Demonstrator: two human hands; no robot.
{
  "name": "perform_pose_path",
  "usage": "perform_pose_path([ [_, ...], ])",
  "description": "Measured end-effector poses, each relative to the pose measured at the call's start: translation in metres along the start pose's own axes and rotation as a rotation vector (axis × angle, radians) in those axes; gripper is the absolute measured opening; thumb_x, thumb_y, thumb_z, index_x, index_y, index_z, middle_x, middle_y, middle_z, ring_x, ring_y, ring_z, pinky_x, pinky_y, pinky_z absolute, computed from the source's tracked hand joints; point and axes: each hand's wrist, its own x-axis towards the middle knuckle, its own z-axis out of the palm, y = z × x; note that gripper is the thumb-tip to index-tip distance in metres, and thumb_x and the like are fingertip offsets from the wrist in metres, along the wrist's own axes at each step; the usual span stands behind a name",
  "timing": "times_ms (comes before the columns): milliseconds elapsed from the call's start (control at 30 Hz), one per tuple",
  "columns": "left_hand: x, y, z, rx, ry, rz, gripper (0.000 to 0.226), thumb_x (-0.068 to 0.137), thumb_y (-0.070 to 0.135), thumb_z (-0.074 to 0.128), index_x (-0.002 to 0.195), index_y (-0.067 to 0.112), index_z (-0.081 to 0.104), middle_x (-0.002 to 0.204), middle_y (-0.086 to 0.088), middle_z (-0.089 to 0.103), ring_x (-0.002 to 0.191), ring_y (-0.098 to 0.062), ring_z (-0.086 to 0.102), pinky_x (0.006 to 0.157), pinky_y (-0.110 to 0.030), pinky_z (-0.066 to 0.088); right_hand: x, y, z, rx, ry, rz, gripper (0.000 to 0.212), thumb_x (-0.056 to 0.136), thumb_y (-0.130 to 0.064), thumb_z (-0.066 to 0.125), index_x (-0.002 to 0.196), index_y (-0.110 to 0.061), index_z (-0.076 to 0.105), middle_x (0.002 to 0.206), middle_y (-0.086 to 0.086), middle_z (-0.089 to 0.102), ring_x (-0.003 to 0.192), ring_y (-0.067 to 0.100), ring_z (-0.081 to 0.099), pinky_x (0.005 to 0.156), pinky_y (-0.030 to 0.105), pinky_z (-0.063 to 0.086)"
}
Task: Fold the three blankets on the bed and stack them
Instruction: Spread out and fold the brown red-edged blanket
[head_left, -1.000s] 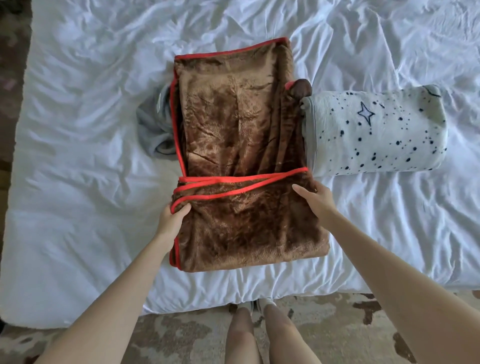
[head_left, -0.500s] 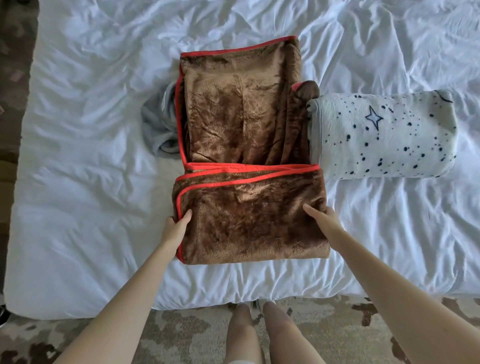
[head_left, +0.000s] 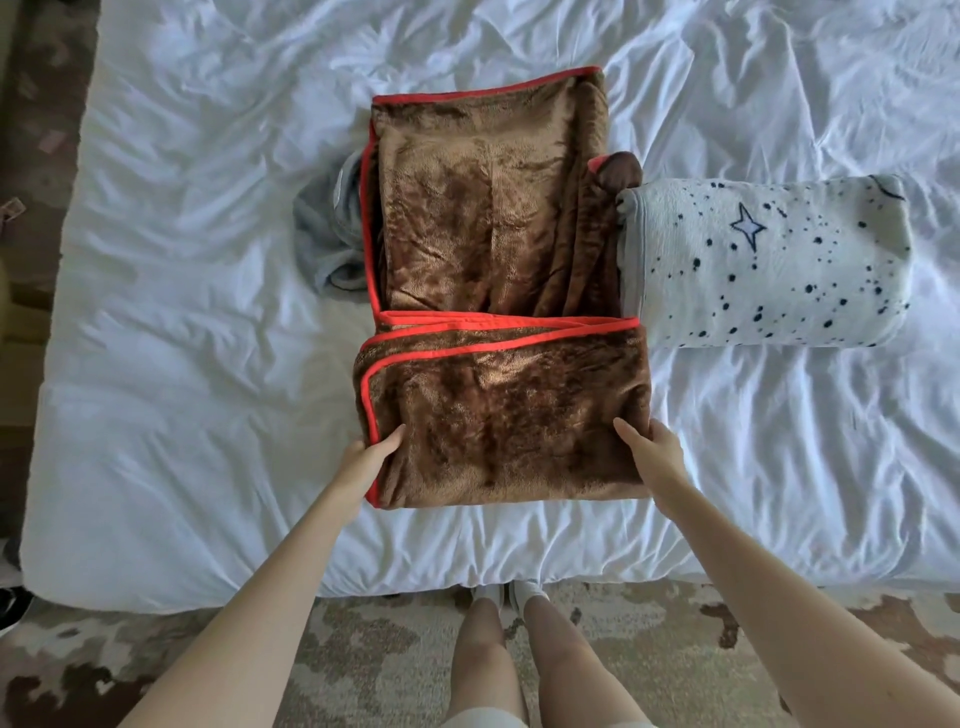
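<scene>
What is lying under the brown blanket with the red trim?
A crumpled grey blanket pokes out from beneath the left edge of the brown blanket, on the white bed sheet. How far it reaches underneath is covered.

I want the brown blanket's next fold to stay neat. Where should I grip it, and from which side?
Grip the brown blanket by the side edges of its near, doubled part, left hand and right hand coming from either side, thumbs on top. The flat half lies beyond, so that thick part can likely turn over away from you.
</scene>
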Motion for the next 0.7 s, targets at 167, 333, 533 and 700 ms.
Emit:
perform_pose_path([
  [167, -0.018, -0.005, -0.014, -0.153, -0.07, 0.022, 0.028, 0.081, 0.032, 0.075, 0.107, 0.022, 0.071, 0.105, 0.0, 0.076, 0.096, -0.018, 0.073, 0.073, -0.028, 0.056, -0.008, -0.003, -0.015, 0.244, -0.11, 0.022, 0.02, 0.092, -0.02, 0.062, 0.112, -0.02, 0.065, 0.098, -0.002, 0.071, 0.087, 0.014, 0.067, 0.064, 0.021, 0.053],
  [333, -0.029, -0.026, -0.034, -0.155, -0.075, -0.011, 0.043, 0.074, 0.03, 0.076, 0.115, 0.02, 0.069, 0.111, 0.001, 0.074, 0.107, -0.018, 0.067, 0.087, -0.033, 0.05, -0.013, 0.019, -0.031, 0.272, -0.14, 0.157, 0.021, 0.086, -0.011, 0.063, 0.107, -0.013, 0.067, 0.093, 0.004, 0.072, 0.083, 0.02, 0.068, 0.065, 0.028, 0.051],
  [533, -0.022, -0.048, -0.028, 0.052, 0.105, -0.111, 0.045, 0.082, 0.018, 0.076, 0.122, 0.002, 0.064, 0.115, -0.014, 0.069, 0.097, -0.024, 0.065, 0.079, -0.03, 0.048, -0.02, 0.042, -0.027, 0.236, -0.086, 0.172, 0.006, 0.085, -0.012, 0.068, 0.089, -0.013, 0.064, 0.081, 0.002, 0.07, 0.065, 0.013, 0.066, 0.046, 0.015, 0.045],
  [700, -0.025, -0.049, -0.016, -0.08, -0.005, -0.174, 0.049, 0.081, 0.035, 0.078, 0.121, 0.014, 0.06, 0.114, -0.006, 0.068, 0.109, -0.024, 0.063, 0.094, -0.044, 0.053, -0.022, 0.04, -0.021, 0.191, -0.104, 0.137, 0.029, 0.082, -0.024, 0.076, 0.099, -0.006, 0.06, 0.087, 0.007, 0.069, 0.066, 0.013, 0.068, 0.046, 0.016, 0.047],
])
